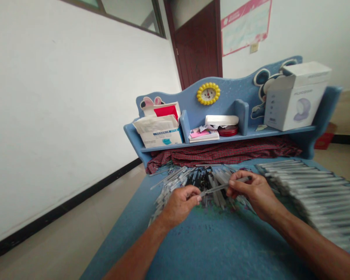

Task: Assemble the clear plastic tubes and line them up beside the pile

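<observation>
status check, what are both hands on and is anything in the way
Left hand pinching one end of a clear pen. Right hand gripping toward its dark end. Loose pen parts heaped just beyond; nothing seen blocking the hands.

The blue bench [204, 249] has darker smudges toward its middle; a loose heap of slim translucent tubes [175, 182] spreads across its far left part, with dark slender pieces [198, 177] among them near the middle; at the right, pale pen-like sticks [326, 200] lie side by side in a close row; a red checked cloth [221, 152] lies bunched along the back, beneath the blue shelf [231, 91]; the shelf carries, from left to right, a printed carton [161, 136], a stack of papers [203, 137], a round red case [228, 132] and a tall white box [297, 99].
</observation>
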